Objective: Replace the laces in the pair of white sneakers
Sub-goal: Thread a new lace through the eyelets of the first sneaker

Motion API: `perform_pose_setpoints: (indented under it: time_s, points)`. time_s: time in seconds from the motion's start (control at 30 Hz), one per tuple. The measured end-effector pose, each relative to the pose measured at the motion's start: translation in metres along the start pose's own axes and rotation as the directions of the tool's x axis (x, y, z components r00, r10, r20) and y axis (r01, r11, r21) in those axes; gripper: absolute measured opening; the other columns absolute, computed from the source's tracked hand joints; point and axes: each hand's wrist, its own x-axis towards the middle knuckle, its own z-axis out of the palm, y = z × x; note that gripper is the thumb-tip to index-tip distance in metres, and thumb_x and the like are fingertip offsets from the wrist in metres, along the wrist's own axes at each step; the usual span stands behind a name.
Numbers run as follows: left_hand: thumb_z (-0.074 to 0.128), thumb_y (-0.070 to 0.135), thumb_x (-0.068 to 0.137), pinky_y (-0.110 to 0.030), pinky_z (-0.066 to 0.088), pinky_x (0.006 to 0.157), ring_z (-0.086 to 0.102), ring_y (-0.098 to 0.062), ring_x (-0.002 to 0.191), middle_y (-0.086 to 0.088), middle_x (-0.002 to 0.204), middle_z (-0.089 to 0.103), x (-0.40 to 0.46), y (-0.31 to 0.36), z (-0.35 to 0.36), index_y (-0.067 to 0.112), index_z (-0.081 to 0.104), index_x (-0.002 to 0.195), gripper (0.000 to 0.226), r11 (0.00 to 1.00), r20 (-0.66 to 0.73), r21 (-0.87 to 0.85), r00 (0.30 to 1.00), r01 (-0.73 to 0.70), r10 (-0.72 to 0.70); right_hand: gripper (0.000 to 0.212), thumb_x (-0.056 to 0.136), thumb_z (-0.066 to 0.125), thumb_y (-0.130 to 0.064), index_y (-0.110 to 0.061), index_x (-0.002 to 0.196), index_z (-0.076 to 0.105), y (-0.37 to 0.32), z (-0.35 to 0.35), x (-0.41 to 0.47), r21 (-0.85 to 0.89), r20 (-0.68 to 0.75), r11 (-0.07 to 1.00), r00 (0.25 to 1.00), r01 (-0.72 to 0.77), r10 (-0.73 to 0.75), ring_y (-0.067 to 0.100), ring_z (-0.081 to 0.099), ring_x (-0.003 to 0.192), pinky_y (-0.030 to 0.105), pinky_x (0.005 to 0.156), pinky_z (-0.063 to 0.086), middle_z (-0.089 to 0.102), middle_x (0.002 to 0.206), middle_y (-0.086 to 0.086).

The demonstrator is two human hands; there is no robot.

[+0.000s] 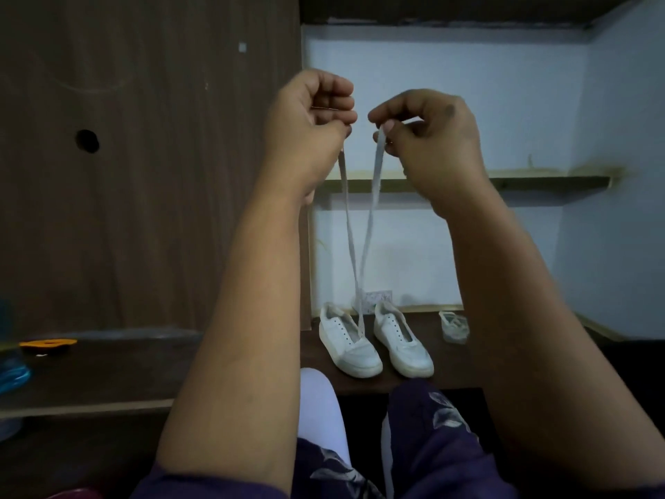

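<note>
1. You hold both ends of a white lace (pixel 360 225) high at 12 o'clock: your left hand (pixel 309 113) is fisted around 1 end, your right hand (pixel 428 135) pinches the other.
2. The lace drops to the left sneaker (pixel 347 342), apparently through its lowest eyelets; the right sneaker (pixel 401 340) stands just beside it, unlaced.
3. Judged step: evening the ends. Next, cross them and thread upward.
4. The lace tips are hidden; the packet (pixel 454 326) at 3 o'clock is hard to identify.

A home room: dark wood wardrobe panel (pixel 144 156), wall shelf (pixel 539 183), sneakers (pixel 374 340) on a low ledge (pixel 449 376).
</note>
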Motion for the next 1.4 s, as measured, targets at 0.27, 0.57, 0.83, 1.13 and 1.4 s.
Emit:
perform_pose_setpoints:
  time_s: [0.27, 0.57, 0.83, 1.13, 1.4]
  points:
    - [0.049, -0.012, 0.079, -0.029, 0.056, 0.08, 0.069, -0.017, 0.087, -0.008, 0.095, 0.068, 0.005, 0.012, 0.018, 0.018, 0.061, 0.092, 0.035, 0.99, 0.028, 0.134, 0.998, 0.049, -0.053, 0.016, 0.085, 0.064, -0.008, -0.019, 0.091, 0.074, -0.023, -0.009, 0.004, -0.069, -0.016, 0.997, 0.999, 0.029, -0.031, 0.001, 0.059, 0.064, 0.01, 0.055, 0.04, 0.067, 0.082, -0.008]
    - [0.043, -0.007, 0.086, -0.028, 0.057, 0.078, 0.067, -0.019, 0.081, -0.009, 0.08, 0.068, 0.002, 0.034, 0.023, 0.007, 0.065, 0.086, 0.026, 0.97, 0.057, -0.02, 0.968, 0.244, -0.243, 0.016, 0.086, 0.064, -0.008, -0.02, 0.088, 0.073, -0.018, -0.018, 0.002, -0.049, -0.056, 0.999, 0.998, -0.012, 0.009, 0.009, 0.066, 0.076, 0.007, 0.052, 0.039, 0.069, 0.085, -0.006]
    - [0.039, -0.018, 0.083, -0.025, 0.058, 0.079, 0.071, -0.023, 0.091, -0.01, 0.088, 0.071, -0.007, 0.03, 0.018, 0.005, 0.066, 0.097, 0.038, 0.978, 0.117, 0.163, 0.981, 0.134, -0.154, 0.018, 0.086, 0.063, -0.009, -0.024, 0.086, 0.072, -0.015, -0.019, 0.002, -0.059, -0.045, 0.998, 0.999, -0.024, 0.022, 0.004, 0.059, 0.063, 0.013, 0.055, 0.04, 0.068, 0.086, -0.008]
    - [0.059, 0.019, 0.081, -0.031, 0.055, 0.074, 0.069, -0.016, 0.09, 0.004, 0.091, 0.07, -0.021, 0.006, 0.014, 0.017, 0.059, 0.112, 0.031, 0.947, 0.252, 0.272, 0.937, 0.171, -0.242, 0.012, 0.083, 0.064, -0.008, -0.017, 0.088, 0.069, -0.008, -0.009, -0.007, 0.034, -0.032, 0.999, 0.999, -0.041, 0.042, -0.001, 0.057, 0.057, 0.013, 0.054, 0.044, 0.068, 0.081, -0.003]
    - [0.048, 0.02, 0.101, -0.025, 0.029, 0.052, 0.034, -0.002, 0.05, 0.016, 0.046, 0.041, -0.035, -0.021, 0.0, 0.021, 0.058, 0.07, 0.032, 0.982, 0.004, 0.039, 0.983, 0.185, -0.186, 0.018, 0.086, 0.069, -0.025, -0.021, 0.098, 0.057, 0.042, 0.022, -0.024, 0.386, 0.106, 0.894, 0.974, -0.226, 0.201, 0.014, 0.067, 0.074, 0.026, 0.066, 0.054, 0.069, 0.086, 0.006]
